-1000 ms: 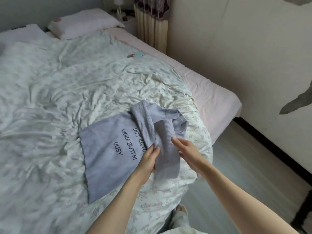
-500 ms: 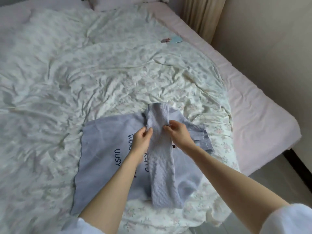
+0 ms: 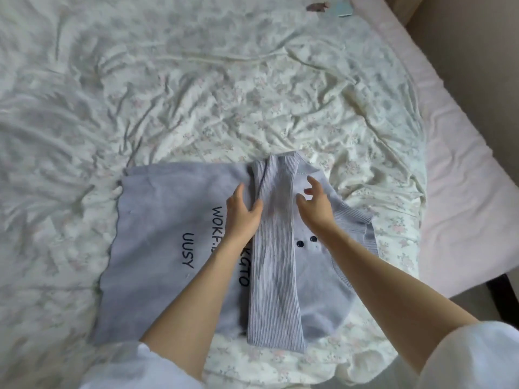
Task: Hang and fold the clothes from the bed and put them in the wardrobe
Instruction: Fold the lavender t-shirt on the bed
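Lay flat at lower centre of the frame: pale lilac-grey knitted sweater with dark printed lettering, spread on the crumpled white floral quilt, hem toward the left, neckline toward the right

Folded across its body, top to bottom: ribbed lilac sleeve, its cuff end reaching over the near edge of the sweater onto the quilt

Rested along the left edge of that ribbed sleeve, near its upper end: left hand, fingers straight and pressed flat on the fabric, thumb touching the sleeve, gripping nothing

Hovered just right of the ribbed sleeve, over the shoulder area: right hand, fingers spread and loosely bent, holding nothing; cannot tell whether the fingertips touched the cloth

Showed between the forearms: two small dark round buttons on the sweater front

Ran down the right side of the frame: plain pink mattress sheet

Lay at the top right edge on the quilt: small light blue flat object beside a small dark reddish item, both too blurred to identify

Filled the lower corners: white sleeves
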